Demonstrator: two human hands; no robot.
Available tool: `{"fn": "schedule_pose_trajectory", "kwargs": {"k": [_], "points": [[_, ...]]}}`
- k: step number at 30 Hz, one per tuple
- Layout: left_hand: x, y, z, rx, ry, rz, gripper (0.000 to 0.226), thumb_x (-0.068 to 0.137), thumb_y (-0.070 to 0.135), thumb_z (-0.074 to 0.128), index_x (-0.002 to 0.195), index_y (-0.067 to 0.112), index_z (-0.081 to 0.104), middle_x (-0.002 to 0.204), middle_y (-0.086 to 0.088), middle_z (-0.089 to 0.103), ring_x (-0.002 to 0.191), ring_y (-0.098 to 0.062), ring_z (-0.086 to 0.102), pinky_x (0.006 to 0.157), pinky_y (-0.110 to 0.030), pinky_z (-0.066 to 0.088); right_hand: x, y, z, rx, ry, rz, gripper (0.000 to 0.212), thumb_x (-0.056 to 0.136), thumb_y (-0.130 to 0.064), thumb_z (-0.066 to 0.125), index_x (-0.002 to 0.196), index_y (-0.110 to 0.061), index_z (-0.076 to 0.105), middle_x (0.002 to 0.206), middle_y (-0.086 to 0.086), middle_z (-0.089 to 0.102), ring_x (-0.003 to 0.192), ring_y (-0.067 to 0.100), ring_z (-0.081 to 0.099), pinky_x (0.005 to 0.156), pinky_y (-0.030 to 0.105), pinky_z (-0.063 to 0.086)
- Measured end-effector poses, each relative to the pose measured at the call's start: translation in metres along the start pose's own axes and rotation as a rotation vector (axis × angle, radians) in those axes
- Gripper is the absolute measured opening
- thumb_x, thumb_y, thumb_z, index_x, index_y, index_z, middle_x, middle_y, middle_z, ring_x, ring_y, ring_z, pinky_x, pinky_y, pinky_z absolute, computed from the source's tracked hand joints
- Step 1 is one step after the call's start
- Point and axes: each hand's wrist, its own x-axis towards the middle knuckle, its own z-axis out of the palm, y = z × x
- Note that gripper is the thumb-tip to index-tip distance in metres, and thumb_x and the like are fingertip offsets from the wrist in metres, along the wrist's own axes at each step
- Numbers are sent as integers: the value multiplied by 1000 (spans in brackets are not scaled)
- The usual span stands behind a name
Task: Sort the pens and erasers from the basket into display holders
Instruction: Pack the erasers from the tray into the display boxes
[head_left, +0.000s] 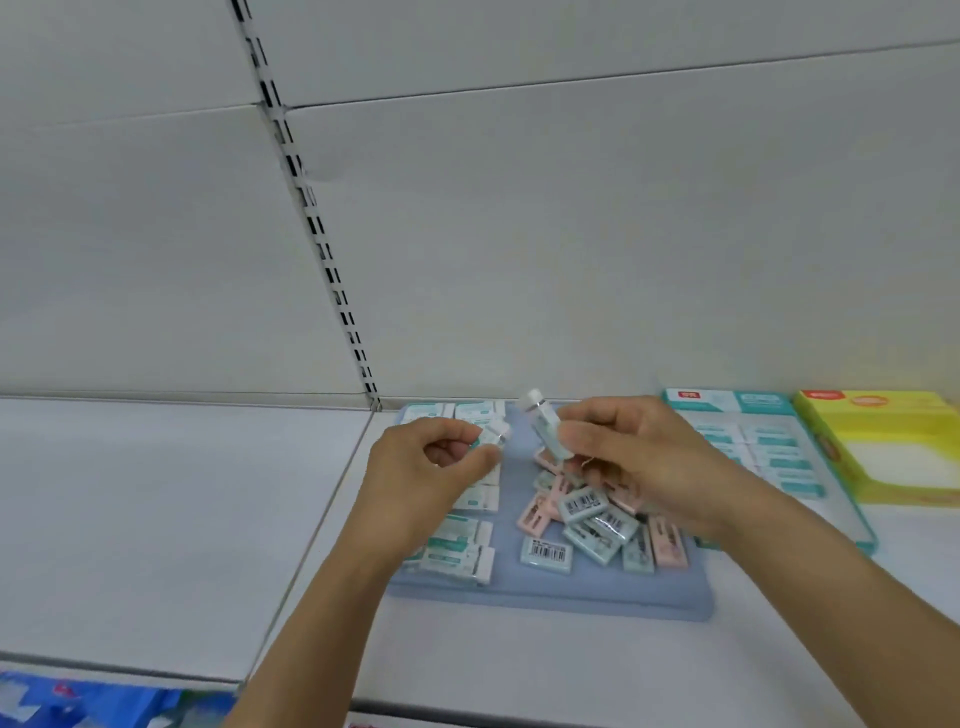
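Right hand (623, 452) pinching eraser (545, 426), long axis toward 11 o'clock; left hand (431, 467) pinching second eraser (493, 434) at 9 o'clock, nearer sorted rows (457, 551).

A white shelf (156, 519) carries a blue tray (571, 597), a teal display box (841, 499) and a yellow box (883, 467)

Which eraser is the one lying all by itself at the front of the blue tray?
Find the blue tray on the white shelf. At its front edge, below the jumbled pile, one pale teal eraser lies flat. Its barcode faces up and nothing leans on it, unlike the heaped ones behind.
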Motion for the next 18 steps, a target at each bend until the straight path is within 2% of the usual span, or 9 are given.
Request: {"fn": "schedule_pose_trajectory", "kwargs": {"k": [2, 5, 7, 9, 11, 12, 14, 16, 18], "points": [[-3, 12, 14, -143, -45, -50, 7, 79, 22, 79, 83, 21, 74, 73, 5, 68, 56, 4, 54, 54, -6, 42, -9, -1, -19, 213, -45, 37, 30, 72, -24, 74, 97, -8, 75, 87, 18, 69, 70, 21, 58, 60, 27, 50], [-3, 23, 32, -258, -112, -88, 5, 80, 21, 76, 85, 19, 75, 70, 4, 68, 51, 0, 52, 52, -13, 45, -23, -3, -40, 247, 5, 19, 31, 71, -14, 68, 100, -2, 71, 87, 16, 71, 65, 14, 64, 56, 20, 55], [-3, 29, 40, -283, -131, -87, 4, 80, 20, 76, 84, 20, 75, 67, 6, 68, 50, -1, 50, 52, -16, 46, -34, -3, -61, 167, 113, -32, 29, 71, -11, 69, 99, -2, 70, 84, 14, 71, 66, 16, 65, 58, 20, 56], [-3, 34, 47, -295, -137, -75, 4, 81, 19, 75, 85, 19, 75, 66, 7, 69, 48, -1, 51, 52, -15, 46, -44, -1, -88, -22, 258, -66, 21, 77, -4, 71, 98, -2, 71, 79, 13, 70, 64, 16, 65, 60, 20, 55], [-3, 39, 53, -330, -139, -83, 4, 82, 18, 74, 85, 18, 75, 66, 7, 70, 49, -2, 52, 52, -15, 46, -51, 3, -110, -230, 361, -30, 12, 83, -1, 70, 95, -2, 71, 75, 12, 70, 60, 14, 64, 59, 19, 54], [-4, 42, 57, -355, -145, -96, 4, 82, 19, 74, 85, 18, 75, 67, 6, 70, 50, -4, 53, 53, -16, 47, -54, 6, -117, -246, 375, 9, 10, 84, -1, 69, 94, -2, 71, 75, 13, 70, 59, 14, 64, 58, 19, 55], [-5, 47, 63, -402, -172, -123, 6, 82, 21, 73, 87, 17, 76, 71, 4, 72, 54, -9, 54, 56, -18, 48, -59, 8, -122, -84, 297, 96, 16, 82, -5, 69, 97, 1, 70, 80, 15, 69, 63, 17, 66, 61, 21, 57], [-7, 51, 68, -416, -203, -134, 8, 83, 22, 72, 89, 17, 76, 73, 3, 72, 57, -11, 54, 59, -19, 50, -61, 9, -123, 109, 195, 133, 31, 76, -11, 69, 102, 5, 68, 85, 16, 69, 68, 19, 65, 63, 24, 59], [-8, 53, 70, -416, -217, -144, 9, 84, 24, 72, 90, 18, 76, 72, 3, 72, 56, -12, 54, 59, -19, 51, -60, 10, -123, 100, 203, 136, 29, 76, -7, 70, 102, 4, 68, 83, 15, 70, 68, 20, 65, 63, 24, 59]]}}
